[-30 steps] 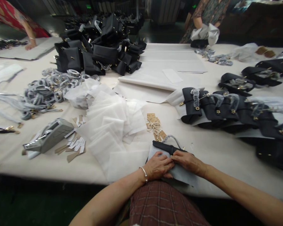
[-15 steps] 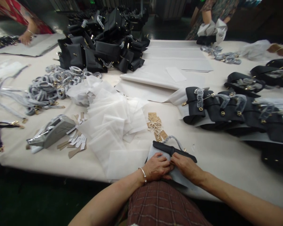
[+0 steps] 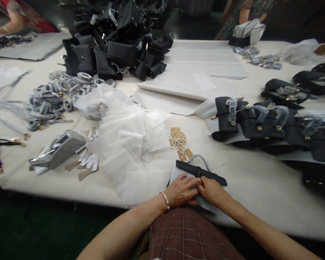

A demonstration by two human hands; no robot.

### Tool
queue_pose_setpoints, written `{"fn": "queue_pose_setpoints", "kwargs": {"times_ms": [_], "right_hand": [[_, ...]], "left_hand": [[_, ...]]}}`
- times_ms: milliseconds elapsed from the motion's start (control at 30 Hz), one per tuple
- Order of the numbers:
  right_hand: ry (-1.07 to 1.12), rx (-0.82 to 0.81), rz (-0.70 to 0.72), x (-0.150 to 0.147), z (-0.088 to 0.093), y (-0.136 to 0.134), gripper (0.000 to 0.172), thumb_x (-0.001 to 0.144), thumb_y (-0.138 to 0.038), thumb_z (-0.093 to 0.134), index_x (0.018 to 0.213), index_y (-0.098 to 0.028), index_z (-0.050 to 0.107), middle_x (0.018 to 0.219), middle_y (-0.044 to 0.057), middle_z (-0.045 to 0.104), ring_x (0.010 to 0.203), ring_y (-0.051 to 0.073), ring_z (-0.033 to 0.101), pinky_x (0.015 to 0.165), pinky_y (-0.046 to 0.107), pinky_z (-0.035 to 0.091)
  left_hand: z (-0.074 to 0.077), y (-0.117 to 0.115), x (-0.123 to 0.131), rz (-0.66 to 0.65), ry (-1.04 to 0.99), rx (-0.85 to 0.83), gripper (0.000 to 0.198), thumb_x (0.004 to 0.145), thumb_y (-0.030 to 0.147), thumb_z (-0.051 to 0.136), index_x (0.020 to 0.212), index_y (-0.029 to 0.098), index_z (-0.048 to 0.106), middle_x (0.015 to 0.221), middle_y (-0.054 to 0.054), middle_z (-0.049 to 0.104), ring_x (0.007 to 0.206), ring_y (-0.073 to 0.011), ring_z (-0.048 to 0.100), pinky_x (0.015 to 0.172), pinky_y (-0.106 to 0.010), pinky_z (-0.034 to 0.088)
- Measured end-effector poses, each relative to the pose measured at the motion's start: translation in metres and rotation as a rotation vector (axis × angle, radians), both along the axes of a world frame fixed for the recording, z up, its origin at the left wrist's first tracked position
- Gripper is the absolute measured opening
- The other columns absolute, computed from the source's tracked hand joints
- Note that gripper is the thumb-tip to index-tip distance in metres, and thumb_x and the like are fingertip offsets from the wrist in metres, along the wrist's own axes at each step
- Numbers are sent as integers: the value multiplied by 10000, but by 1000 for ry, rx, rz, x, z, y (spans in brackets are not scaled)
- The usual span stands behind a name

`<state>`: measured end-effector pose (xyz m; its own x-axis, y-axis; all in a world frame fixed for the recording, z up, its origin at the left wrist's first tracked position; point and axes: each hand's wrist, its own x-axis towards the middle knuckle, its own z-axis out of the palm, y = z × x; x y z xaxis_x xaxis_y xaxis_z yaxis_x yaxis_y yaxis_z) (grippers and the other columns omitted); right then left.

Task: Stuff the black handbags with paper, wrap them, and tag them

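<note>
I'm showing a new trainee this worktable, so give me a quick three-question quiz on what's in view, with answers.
1. True or false: the left hand and right hand are both at a black bag.
2. What lies between the tape dispenser and the white sheets? A) coiled straps B) loose strips C) stringed tags
3. Which hand has a bracelet at its wrist?

Key: 1. True. 2. B. 3. The left hand.

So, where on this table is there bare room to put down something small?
Mostly bare table lies right of the near bag, this side of the bag row; another patch sits between the tags and that row. Crowded: the left, with sheets, straps, dispenser.
</note>
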<state>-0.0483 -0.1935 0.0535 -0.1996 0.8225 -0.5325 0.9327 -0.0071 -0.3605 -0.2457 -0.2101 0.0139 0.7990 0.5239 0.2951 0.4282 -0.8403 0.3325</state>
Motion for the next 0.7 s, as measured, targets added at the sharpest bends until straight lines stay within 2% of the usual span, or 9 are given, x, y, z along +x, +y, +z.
{"fn": "queue_pose_setpoints", "kwargs": {"times_ms": [67, 167, 233, 367, 500, 700], "right_hand": [[117, -99, -82, 5, 1, -6, 197, 896, -336, 443, 792, -195, 533, 665, 29, 661, 558, 174, 639, 473, 239, 395], [311, -255, -357, 8, 3, -10, 238, 887, -426, 454, 811, -209, 513, 556, -43, 601, 416, 132, 572, 374, 203, 385], [317, -248, -459, 5, 6, -9, 209, 843, -402, 524, 786, -201, 532, 518, -48, 591, 406, 123, 562, 365, 190, 390], [201, -218, -441, -9, 14, 1, 141, 795, -320, 580, 738, -192, 561, 516, -29, 622, 434, 128, 594, 390, 188, 430], [76, -304, -427, -19, 22, 13, 91, 766, -244, 589, 695, -190, 575, 507, 0, 644, 446, 153, 631, 415, 201, 465], [-38, -390, -400, -28, 22, 21, 200, 796, -263, 549, 617, -190, 601, 466, 40, 627, 424, 190, 630, 405, 243, 489]], "left_hand": [[-1, 0, 1, 0, -4, -5, 479, 927, 608, 455, 1110, 192, 605, 1394, -115, 507, 1223, -242, 489, 1054, -442, 326], [-2, 2, 3, -5, 7, -46, 488, 888, 624, 520, 1111, 198, 607, 1361, -92, 549, 1243, -237, 485, 1084, -452, 306], [-2, 2, 4, 6, 16, -74, 488, 865, 634, 548, 1094, 209, 614, 1368, -79, 546, 1253, -241, 480, 1097, -466, 294], [-3, 1, 3, 19, 18, -92, 456, 884, 626, 522, 1089, 231, 620, 1381, -68, 532, 1309, -254, 433, 1109, -495, 271], [-1, 0, 3, 13, 29, -103, 435, 877, 603, 554, 1108, 240, 614, 1395, -62, 516, 1332, -265, 407, 1112, -504, 266], [3, 0, 3, 19, 40, -128, 434, 860, 592, 588, 1108, 238, 621, 1380, -60, 527, 1305, -296, 434, 1086, -534, 292]]}}
